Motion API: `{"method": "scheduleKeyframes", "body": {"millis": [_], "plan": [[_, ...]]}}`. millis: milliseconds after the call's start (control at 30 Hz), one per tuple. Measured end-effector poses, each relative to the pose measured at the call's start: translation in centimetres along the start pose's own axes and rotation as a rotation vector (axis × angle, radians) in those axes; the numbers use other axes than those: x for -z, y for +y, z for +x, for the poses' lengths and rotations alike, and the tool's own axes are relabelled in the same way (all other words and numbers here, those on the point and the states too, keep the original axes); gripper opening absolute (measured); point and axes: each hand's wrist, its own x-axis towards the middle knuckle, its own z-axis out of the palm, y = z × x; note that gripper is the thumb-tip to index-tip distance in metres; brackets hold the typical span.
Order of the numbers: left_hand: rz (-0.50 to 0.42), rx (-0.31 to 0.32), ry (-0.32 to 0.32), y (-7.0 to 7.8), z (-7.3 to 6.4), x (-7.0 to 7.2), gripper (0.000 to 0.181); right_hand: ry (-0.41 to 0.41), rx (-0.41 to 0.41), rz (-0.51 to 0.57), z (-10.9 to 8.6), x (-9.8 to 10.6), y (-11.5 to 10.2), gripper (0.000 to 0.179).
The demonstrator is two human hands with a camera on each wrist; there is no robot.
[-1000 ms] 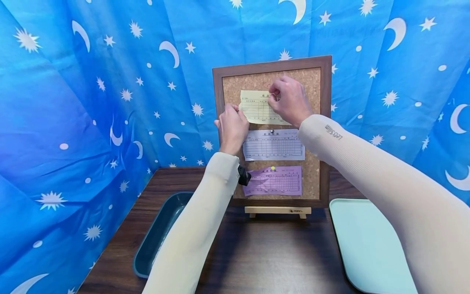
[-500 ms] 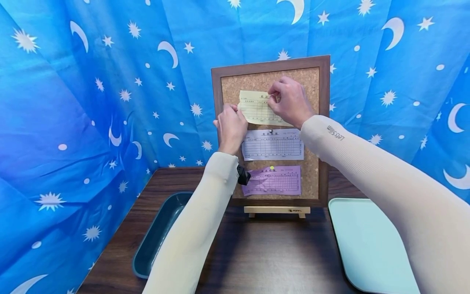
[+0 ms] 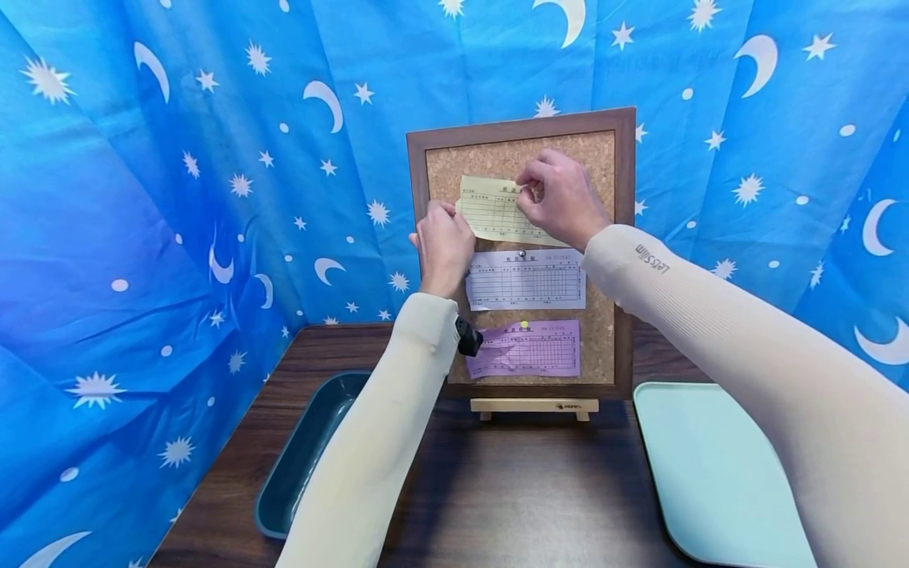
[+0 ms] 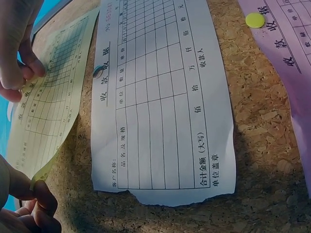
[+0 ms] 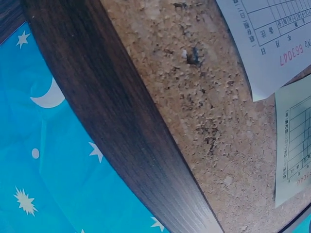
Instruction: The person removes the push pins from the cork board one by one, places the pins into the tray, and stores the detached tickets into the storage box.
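Note:
A yellow receipt slip (image 3: 488,213) lies against the upper part of a framed corkboard (image 3: 600,339). My left hand (image 3: 445,248) pinches its left edge between thumb and finger, bending the paper there in the left wrist view. At the slip's top middle, my right hand (image 3: 561,193) pinches what looks like a small pushpin, mostly hidden by the fingertips. Below hangs a white receipt slip (image 4: 160,111) with a silver pushpin (image 4: 98,72). Lowest is a purple receipt slip (image 3: 543,355), held by a yellow pushpin (image 4: 255,20). Neither hand shows in the right wrist view.
The board leans on a small wooden easel (image 3: 536,406) on the dark wood table (image 3: 525,489). Left of it stands a dark teal tray (image 3: 273,497), right a mint-green tray (image 3: 717,465). Behind hangs a blue star-patterned cloth (image 3: 213,158).
Both hands keep their grips at the yellow receipt slip, with hardly any motion. The whole head view has drifted slightly, so the board sits a little further left.

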Motion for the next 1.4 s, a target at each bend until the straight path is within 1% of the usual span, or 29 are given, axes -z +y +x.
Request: {"method": "scheduleKeyframes", "body": {"millis": [200, 600, 900, 1067, 1300, 1400], "plan": [[-0.015, -0.002, 0.006, 0.1, 0.0, 0.1, 0.015, 0.013, 0.028, -0.006, -0.1, 0.1, 0.1, 0.006], [-0.025, -0.004, 0.007, 0.0, -0.1, 0.3, 0.018, 0.007, 0.019, -0.011, -0.4, 0.7, 0.0, 0.005], [-0.042, -0.012, 0.014, 0.0, -0.2, 0.9, 0.018, 0.033, 0.040, -0.010, -0.9, 1.5, 0.8, 0.005], [-0.062, -0.014, 0.022, -0.3, -0.3, 1.3, 0.018, 0.054, 0.049, -0.006, -1.3, 2.0, 1.2, 0.005], [-0.081, -0.030, 0.046, -0.6, -0.2, 2.0, 0.018, 0.046, -0.012, -0.012, -1.7, 2.7, 1.8, 0.005], [-0.085, -0.030, 0.039, -0.8, -0.3, 2.3, 0.018, 0.060, -0.004, -0.010, -1.9, 3.0, 2.1, 0.005]]}}
